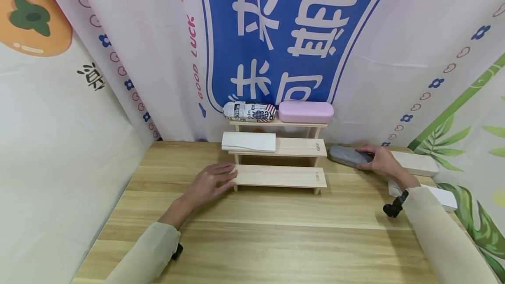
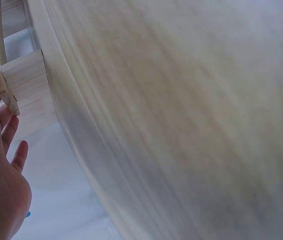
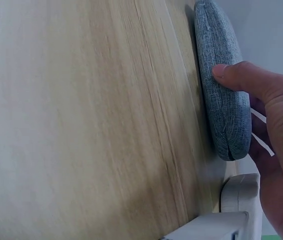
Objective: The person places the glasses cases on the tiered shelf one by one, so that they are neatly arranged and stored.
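My right hand (image 1: 379,161) holds the right end of a grey fabric glasses case (image 1: 347,156) lying on the table right of a stepped wooden rack (image 1: 284,175). In the right wrist view the thumb presses on the case's near side, and the other fingers are partly hidden behind it. My left hand (image 1: 211,182) touches the left end of the rack's lowest tier with nearly straight fingers. A newspaper-print glasses case (image 1: 250,111) and a pink one (image 1: 305,111) sit on the top tier. A white case (image 1: 248,141) occupies the middle tier's left half.
Two white cases (image 1: 414,163) (image 1: 442,197) lie at the table's right edge, near my right forearm. A printed curtain (image 1: 173,78) hangs behind the wooden table (image 1: 276,236) and along its sides.
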Demonstrator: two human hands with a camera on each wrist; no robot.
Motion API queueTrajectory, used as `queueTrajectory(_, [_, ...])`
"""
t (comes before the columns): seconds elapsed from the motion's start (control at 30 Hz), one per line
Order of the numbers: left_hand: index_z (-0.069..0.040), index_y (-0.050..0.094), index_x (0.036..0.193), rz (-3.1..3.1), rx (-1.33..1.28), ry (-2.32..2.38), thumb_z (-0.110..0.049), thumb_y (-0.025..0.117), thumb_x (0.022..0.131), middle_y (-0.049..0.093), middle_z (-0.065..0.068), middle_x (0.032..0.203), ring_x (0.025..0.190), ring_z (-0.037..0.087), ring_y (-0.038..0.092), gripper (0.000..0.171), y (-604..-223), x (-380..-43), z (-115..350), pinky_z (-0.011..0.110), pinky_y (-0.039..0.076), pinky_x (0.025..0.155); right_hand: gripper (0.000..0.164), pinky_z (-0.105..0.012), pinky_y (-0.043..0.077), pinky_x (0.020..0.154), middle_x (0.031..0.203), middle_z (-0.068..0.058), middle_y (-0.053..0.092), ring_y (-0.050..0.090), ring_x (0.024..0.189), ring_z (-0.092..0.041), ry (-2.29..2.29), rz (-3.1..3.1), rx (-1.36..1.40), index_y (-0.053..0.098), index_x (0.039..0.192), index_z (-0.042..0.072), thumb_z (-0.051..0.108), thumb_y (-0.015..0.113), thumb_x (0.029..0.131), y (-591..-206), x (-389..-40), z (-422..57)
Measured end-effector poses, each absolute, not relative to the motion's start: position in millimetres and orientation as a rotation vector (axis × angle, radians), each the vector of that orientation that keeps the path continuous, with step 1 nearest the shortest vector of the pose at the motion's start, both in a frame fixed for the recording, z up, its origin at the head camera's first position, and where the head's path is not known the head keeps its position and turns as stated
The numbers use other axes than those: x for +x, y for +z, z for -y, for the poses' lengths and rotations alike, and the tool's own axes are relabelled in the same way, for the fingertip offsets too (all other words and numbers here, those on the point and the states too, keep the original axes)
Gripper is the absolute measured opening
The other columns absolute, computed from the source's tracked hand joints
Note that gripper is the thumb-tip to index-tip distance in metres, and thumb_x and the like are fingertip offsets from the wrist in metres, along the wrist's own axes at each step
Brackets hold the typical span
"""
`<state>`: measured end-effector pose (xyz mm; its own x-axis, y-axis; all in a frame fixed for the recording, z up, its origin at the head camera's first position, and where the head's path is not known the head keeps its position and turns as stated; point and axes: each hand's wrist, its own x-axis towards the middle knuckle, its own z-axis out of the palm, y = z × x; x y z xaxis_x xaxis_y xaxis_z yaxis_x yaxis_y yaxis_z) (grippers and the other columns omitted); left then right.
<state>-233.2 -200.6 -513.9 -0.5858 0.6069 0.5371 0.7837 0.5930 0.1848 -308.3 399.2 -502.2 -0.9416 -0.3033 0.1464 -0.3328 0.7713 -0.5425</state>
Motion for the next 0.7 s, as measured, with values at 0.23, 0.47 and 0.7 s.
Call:
queueTrajectory(0.23, [-0.004,0.077,0.125,2.401,-1.109,-0.576,-0.02,0.084,0.091,0.07,0.018,0.136,0.126,0.035,0.069,0.038,-514.7,-233.2,200.1,0.056,0.054,0.106,0.062,-0.07,0.042,0.107,0.137,-0.037,0.062,0.056,0.128,-0.057,0.891,2.891,0.518,0.068,0.133,-0.007,0.015,0.093,0.081,-504.4,-304.7,-399.2])
queueTrajectory(0.47, [-0.005,0.077,0.125,2.412,-1.106,-0.58,-0.021,0.084,0.092,0.069,0.018,0.137,0.127,0.035,0.068,0.038,-514.3,-233.4,200.4,0.058,0.054,0.106,0.059,-0.069,0.044,0.105,0.137,-0.037,0.062,0.057,0.127,-0.056,0.929,2.87,0.498,0.069,0.132,-0.007,0.013,0.092,0.082,-505.9,-301.9,-402.4])
queueTrajectory(0.7, [-0.003,0.077,0.123,2.394,-1.114,-0.585,-0.02,0.084,0.09,0.07,0.019,0.135,0.124,0.037,0.069,0.037,-515.9,-234.5,200.6,0.062,0.053,0.104,0.059,-0.065,0.044,0.104,0.139,-0.035,0.061,0.056,0.129,-0.053,0.984,2.88,0.441,0.068,0.134,-0.004,0.016,0.091,0.084,-497.0,-296.6,-401.0])
